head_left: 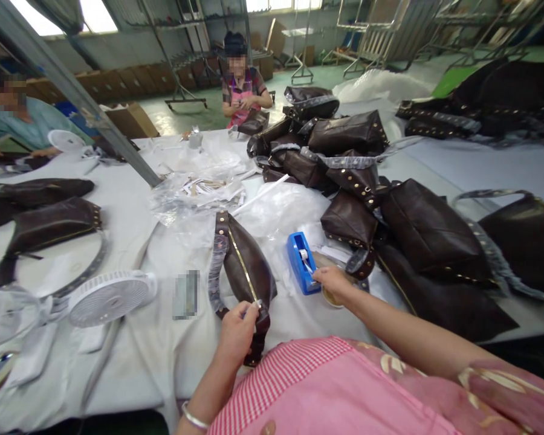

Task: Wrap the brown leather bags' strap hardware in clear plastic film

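Note:
A dark brown leather bag (247, 266) with a gold zipper line and a wrapped strap lies on the white table (131, 338) in front of me. My left hand (238, 332) is closed on the near end of this bag, pinching at its zipper end. My right hand (333, 284) reaches to the blue tape dispenser (300, 261), its fingers pinched at the strip of tape coming off it. A roll of tape lies partly hidden under that hand.
A heap of brown studded bags (390, 211) fills the right side. Clear plastic bags and paper tags (199, 187) lie behind the bag. Small white fans (109, 296) sit at left with more bags (45, 223). Two other people work at the far side.

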Motion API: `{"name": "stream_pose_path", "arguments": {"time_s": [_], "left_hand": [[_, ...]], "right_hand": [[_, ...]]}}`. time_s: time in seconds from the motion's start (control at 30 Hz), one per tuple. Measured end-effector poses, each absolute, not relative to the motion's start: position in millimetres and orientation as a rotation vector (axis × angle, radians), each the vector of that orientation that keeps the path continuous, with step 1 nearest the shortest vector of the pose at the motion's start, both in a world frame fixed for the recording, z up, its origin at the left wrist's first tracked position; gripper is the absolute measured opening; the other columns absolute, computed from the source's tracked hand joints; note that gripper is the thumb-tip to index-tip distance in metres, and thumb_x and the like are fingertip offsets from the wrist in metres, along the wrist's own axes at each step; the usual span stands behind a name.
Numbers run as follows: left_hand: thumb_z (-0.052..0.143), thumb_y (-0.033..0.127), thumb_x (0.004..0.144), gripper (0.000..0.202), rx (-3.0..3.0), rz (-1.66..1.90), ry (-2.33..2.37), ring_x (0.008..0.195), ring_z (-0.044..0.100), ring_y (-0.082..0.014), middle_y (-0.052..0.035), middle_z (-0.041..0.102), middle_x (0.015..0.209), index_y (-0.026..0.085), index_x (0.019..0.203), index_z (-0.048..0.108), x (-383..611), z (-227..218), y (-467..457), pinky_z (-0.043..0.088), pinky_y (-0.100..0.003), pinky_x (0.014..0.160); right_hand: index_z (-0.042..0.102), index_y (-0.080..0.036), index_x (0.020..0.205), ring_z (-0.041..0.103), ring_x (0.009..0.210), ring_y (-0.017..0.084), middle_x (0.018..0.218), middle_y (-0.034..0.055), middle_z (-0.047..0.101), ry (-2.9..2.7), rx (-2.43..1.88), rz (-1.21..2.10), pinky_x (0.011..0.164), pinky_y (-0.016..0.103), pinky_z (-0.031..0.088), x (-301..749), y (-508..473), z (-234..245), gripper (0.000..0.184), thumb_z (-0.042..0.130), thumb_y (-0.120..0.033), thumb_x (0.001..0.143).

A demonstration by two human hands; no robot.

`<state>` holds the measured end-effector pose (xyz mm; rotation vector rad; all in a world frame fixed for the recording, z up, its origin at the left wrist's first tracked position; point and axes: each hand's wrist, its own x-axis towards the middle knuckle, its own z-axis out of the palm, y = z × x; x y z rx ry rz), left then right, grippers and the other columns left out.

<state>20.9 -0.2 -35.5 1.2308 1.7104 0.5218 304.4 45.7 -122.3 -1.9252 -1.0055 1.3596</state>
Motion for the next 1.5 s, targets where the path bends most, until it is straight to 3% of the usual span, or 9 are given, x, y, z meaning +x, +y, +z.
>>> {"name": "stream_pose_path", "arguments": {"time_s": [0.27, 0.47, 0.57, 0.7, 0.9, 1.03, 1.5], "left_hand": [[0.047, 0.047, 0.089, 0.038, 1.446, 0.519, 1.702, 0.060, 0.051, -0.0143, 0.0030, 0.053, 0.058, 0.020, 0.065, 0.058, 18.2, -33.0, -0.3, 0.037, -0.024, 0.059], [0.044, 0.042, 0.092, 0.038, 1.662, 0.532, 1.715, 0.056, 0.051, -0.0138, 0.0034, 0.052, 0.054, 0.021, 0.063, 0.055, 16.9, -32.9, -2.0, 0.035, -0.025, 0.057], [0.042, 0.038, 0.095, 0.037, 1.793, 0.563, 1.714, 0.056, 0.051, -0.0137, 0.0031, 0.050, 0.053, 0.021, 0.064, 0.052, 14.3, -38.2, -6.3, 0.034, -0.025, 0.056], [0.040, 0.030, 0.098, 0.035, 2.063, 0.602, 1.683, 0.059, 0.051, -0.0138, 0.0005, 0.053, 0.061, 0.021, 0.065, 0.047, 13.0, -45.9, -11.2, 0.037, -0.027, 0.060], [0.040, 0.022, 0.098, 0.030, 2.399, 0.507, 1.660, 0.063, 0.054, -0.0155, -0.0024, 0.056, 0.067, 0.020, 0.070, 0.051, 15.6, -46.7, -12.6, 0.038, -0.029, 0.062], [0.040, 0.019, 0.097, 0.027, 2.501, 0.412, 1.672, 0.064, 0.055, -0.0166, -0.0043, 0.058, 0.069, 0.020, 0.074, 0.054, 13.2, -44.7, -14.7, 0.036, -0.030, 0.058], [0.044, 0.016, 0.094, 0.023, 2.542, 0.350, 1.679, 0.063, 0.052, -0.0167, -0.0051, 0.057, 0.069, 0.019, 0.074, 0.055, 14.5, -48.2, -15.7, 0.032, -0.031, 0.058]], "right_hand": [[0.066, -0.015, 0.065, 0.051, 0.049, 0.012, 0.056, 0.0024, 0.063, -1.207, -2.227, 1.156, 0.048, 0.022, 0.030, 310.6, 10.2, -134.8, 0.018, 0.053, -0.022, 0.075], [0.062, -0.015, 0.055, 0.049, 0.048, 0.012, 0.047, 0.0007, 0.056, -1.304, -2.294, 1.192, 0.049, 0.023, 0.029, 315.2, 13.2, -142.2, 0.016, 0.056, -0.015, 0.070], [0.056, -0.016, 0.048, 0.049, 0.048, 0.012, 0.047, 0.0013, 0.056, -1.380, -2.240, 1.311, 0.049, 0.023, 0.031, 317.3, 6.9, -134.5, 0.019, 0.058, -0.013, 0.067], [0.063, -0.016, 0.067, 0.048, 0.045, 0.009, 0.059, 0.0004, 0.065, -1.427, -1.964, 1.651, 0.045, 0.021, 0.033, 295.3, -0.6, -106.0, 0.012, 0.059, -0.024, 0.074], [0.061, -0.015, 0.072, 0.041, 0.042, 0.005, 0.059, -0.0014, 0.061, -1.229, -1.290, 2.037, 0.041, 0.018, 0.028, 226.8, 35.9, -43.4, 0.029, 0.065, -0.043, 0.078], [0.058, -0.015, 0.068, 0.037, 0.036, 0.004, 0.049, -0.0045, 0.055, -1.240, -1.322, 2.162, 0.037, 0.018, 0.023, 198.8, 62.2, -33.1, 0.032, 0.068, -0.045, 0.076], [0.054, -0.016, 0.058, 0.030, 0.030, 0.004, 0.039, -0.0068, 0.044, -1.384, -1.603, 2.498, 0.030, 0.016, 0.018, 177.6, 91.9, -35.6, 0.024, 0.064, -0.026, 0.077]]}}
